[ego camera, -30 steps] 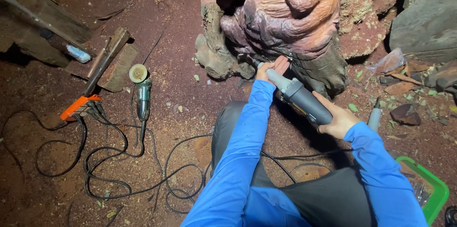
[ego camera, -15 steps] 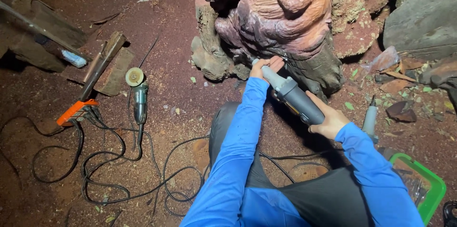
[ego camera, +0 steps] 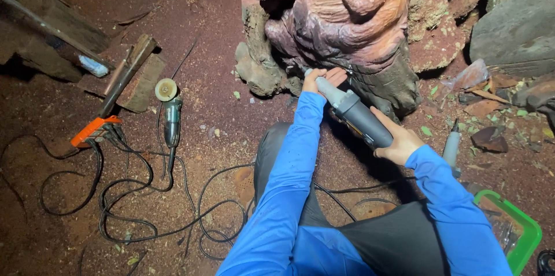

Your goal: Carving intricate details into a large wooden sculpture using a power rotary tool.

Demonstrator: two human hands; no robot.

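While gripped, grinder (ego camera: pixel 357 115) lies inside right-hand fingers (ego camera: pixel 386 122).

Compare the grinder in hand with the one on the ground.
The held grinder is gripped by the right hand and steadied by the left hand, nose against the carving; the floor grinder lies untouched. Held one is grey and slanted; floor one is darker, disc-tipped. Both corded.

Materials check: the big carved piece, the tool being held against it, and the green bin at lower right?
Carved piece: looks like reddish-brown wood, unfinished; gnarled grain, matching sawdust around.
Power tool, left hand at its nose, right hand on the body: grey matte casing, likely plastic; paler nose could be metal, hard to tell.
Green bin: glossy, smooth moulded rim, probably plastic.
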